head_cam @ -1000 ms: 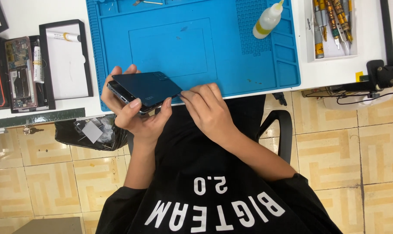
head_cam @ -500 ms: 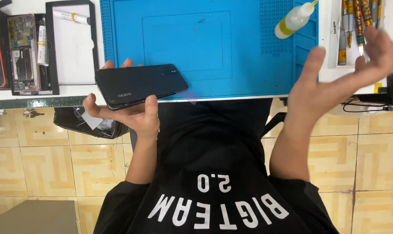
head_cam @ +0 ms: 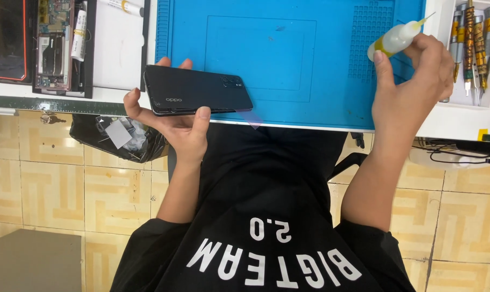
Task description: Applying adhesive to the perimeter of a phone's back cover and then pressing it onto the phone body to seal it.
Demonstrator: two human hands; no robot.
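My left hand (head_cam: 177,121) holds a black smartphone (head_cam: 197,91) back side up, level, just above the near edge of a blue work mat (head_cam: 288,54). A thin flap or ribbon sticks out under the phone's right end. My right hand (head_cam: 410,89) grips a small white squeeze bottle (head_cam: 392,40) with a yellow band and a thin nozzle, over the mat's right edge. The bottle lies tilted, nozzle pointing up and right.
A white tray with several screwdrivers (head_cam: 474,46) stands at the far right. At the left are an opened phone with its circuit board (head_cam: 56,43), a dark screen panel (head_cam: 4,38) and a white sheet in a black frame (head_cam: 118,46). A black bag (head_cam: 121,135) hangs below the table edge.
My right hand left the phone, reached to the right and took hold of the squeeze bottle. My left hand turned the phone level and kept holding it.
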